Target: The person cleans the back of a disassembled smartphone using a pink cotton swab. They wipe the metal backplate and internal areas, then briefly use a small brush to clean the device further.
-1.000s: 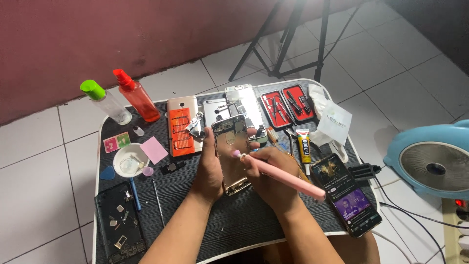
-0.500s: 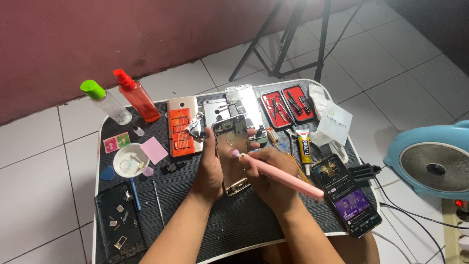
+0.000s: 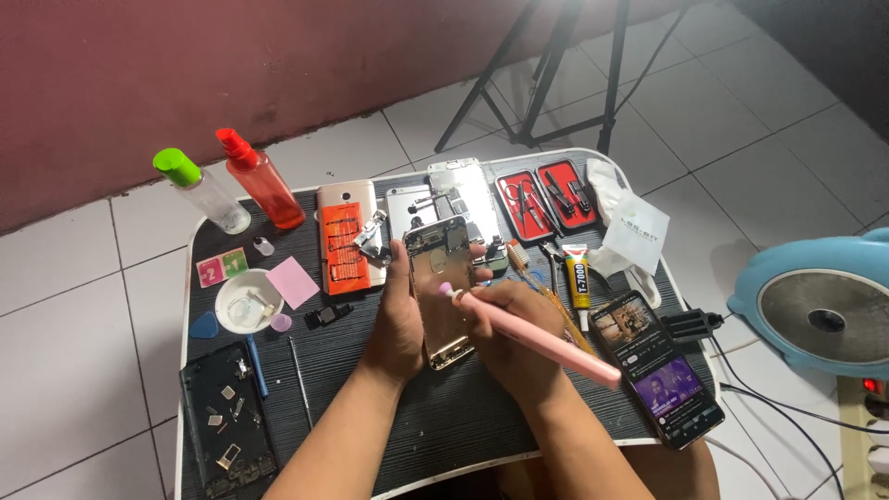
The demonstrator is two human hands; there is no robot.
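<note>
My left hand (image 3: 400,319) grips the left edge of an opened phone body (image 3: 441,282) that lies on the black ribbed mat (image 3: 463,421) of the small table. My right hand (image 3: 505,338) holds a pink pen-shaped tool (image 3: 546,341), its tip touching the phone's inner metal plate near the middle. Another phone with an orange sheet (image 3: 346,239) lies just left of it, and a silver phone frame (image 3: 463,194) lies behind.
A green-capped clear bottle (image 3: 199,190) and an orange spray bottle (image 3: 264,181) stand at the back left. A white dish (image 3: 245,301), a dismantled black phone (image 3: 225,421), a red tool case (image 3: 546,196), a glue tube (image 3: 577,275), a lit phone (image 3: 659,366) and a blue fan (image 3: 820,301) surround the work.
</note>
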